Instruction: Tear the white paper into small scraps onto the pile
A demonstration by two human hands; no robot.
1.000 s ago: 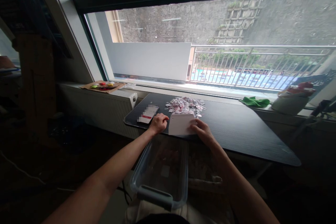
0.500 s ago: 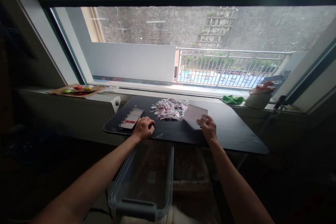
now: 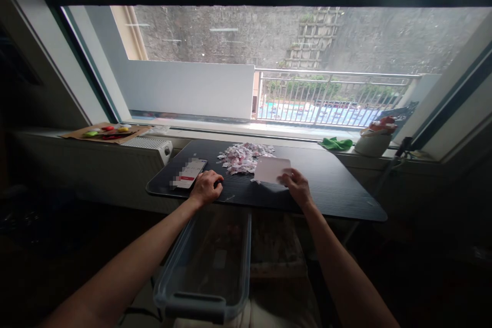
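On the table [image 3: 338,189], my phone [image 3: 189,173] lies left of the paper scraps [image 3: 243,156]; the card [image 3: 272,169] sits right of them. A bin [image 3: 203,271] stands below the table's near edge.

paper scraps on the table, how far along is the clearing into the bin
Barely started, by the look of it. The paper scraps sit in one heap on the black table. In hand: the right hand holds a white card at the heap's near edge, while the left hand rests closed beside the phone. Left: nearly the whole heap; the clear bin below the table edge is too dim to judge.
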